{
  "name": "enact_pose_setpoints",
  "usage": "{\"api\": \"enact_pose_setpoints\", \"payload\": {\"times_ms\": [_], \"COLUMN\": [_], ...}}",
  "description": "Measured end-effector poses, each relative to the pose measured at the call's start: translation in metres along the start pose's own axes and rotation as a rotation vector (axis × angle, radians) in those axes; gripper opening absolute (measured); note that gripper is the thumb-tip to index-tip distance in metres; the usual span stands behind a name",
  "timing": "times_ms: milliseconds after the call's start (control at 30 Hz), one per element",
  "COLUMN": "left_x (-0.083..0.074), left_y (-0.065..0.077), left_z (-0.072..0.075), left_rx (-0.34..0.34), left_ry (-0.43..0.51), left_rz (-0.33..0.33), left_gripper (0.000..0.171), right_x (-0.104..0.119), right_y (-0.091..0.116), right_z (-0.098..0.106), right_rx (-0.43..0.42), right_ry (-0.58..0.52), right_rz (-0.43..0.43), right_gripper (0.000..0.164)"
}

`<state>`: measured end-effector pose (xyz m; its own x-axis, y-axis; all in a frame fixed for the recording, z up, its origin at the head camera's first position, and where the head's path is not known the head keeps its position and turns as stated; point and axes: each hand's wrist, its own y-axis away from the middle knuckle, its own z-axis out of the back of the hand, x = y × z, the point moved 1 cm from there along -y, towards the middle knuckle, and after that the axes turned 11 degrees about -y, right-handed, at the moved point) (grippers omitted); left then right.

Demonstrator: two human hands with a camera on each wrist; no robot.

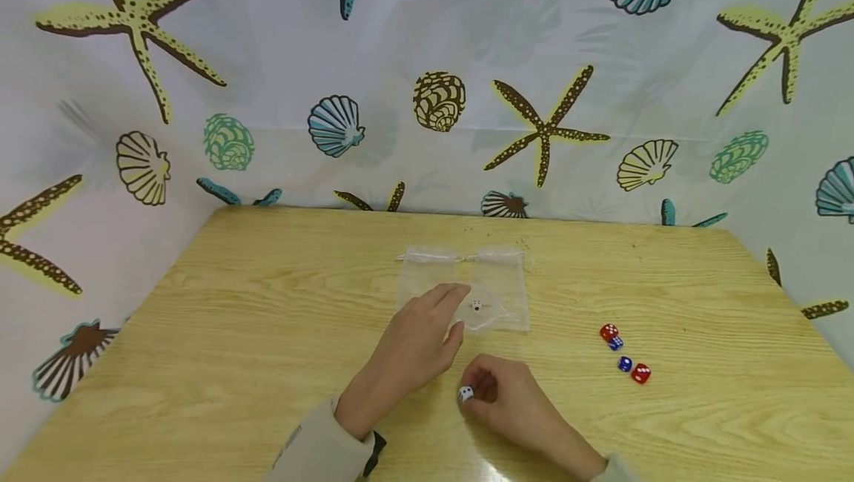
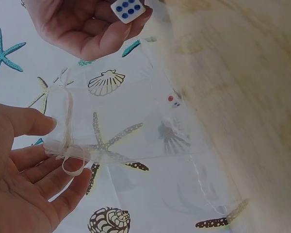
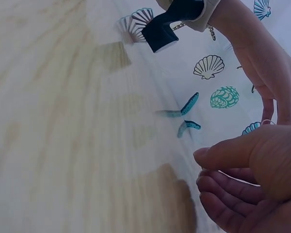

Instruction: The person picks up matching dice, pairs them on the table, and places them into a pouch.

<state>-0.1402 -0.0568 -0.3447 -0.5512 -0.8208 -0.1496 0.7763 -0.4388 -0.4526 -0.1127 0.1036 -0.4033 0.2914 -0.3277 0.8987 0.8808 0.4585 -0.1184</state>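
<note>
My right hand point(image 1: 503, 397) pinches a white die point(image 1: 465, 393) close over the table; in the left wrist view the die point(image 2: 128, 9) shows six blue dots. My left hand point(image 1: 416, 334) reaches over a sheer white drawstring bag point(image 1: 503, 274), its fingers loosely extended and thumb apart. In the left wrist view the bag's drawstring point(image 2: 68, 126) lies beside this thumb and the fingertips. Another small white die point(image 1: 477, 305) with a red dot sits at the bag, beyond my left fingertips. The right wrist view shows my right hand point(image 3: 247, 179) with its die hidden.
To the right on the wooden table point(image 1: 267, 304) lie two red dice, one of them the near red die point(image 1: 641, 373), and two blue dice, including a blue die point(image 1: 624, 364). A white curtain point(image 1: 280, 52) printed with shells and starfish surrounds the table's back and sides.
</note>
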Motion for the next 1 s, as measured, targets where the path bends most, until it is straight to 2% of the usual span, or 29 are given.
{"api": "enact_pose_setpoints", "payload": {"times_ms": [300, 500, 700, 1000], "left_x": [-0.003, -0.003, -0.002, -0.001], "left_y": [0.001, 0.001, 0.001, 0.001], "left_z": [0.0, 0.002, 0.002, 0.003], "left_rx": [0.0, -0.022, -0.003, -0.008], "left_ry": [0.002, -0.024, -0.006, -0.021], "left_rz": [0.002, -0.013, 0.0, -0.007], "left_gripper": [0.041, 0.04, 0.041, 0.041], "right_x": [0.009, 0.015, 0.023, 0.038], "right_y": [0.002, 0.003, 0.003, -0.003], "right_z": [0.011, 0.023, 0.033, 0.047], "right_rx": [-0.033, -0.062, -0.08, -0.135], "right_ry": [0.077, 0.105, 0.094, 0.097], "right_rz": [-0.006, 0.055, 0.123, 0.158], "right_gripper": [0.015, 0.015, 0.015, 0.017]}}
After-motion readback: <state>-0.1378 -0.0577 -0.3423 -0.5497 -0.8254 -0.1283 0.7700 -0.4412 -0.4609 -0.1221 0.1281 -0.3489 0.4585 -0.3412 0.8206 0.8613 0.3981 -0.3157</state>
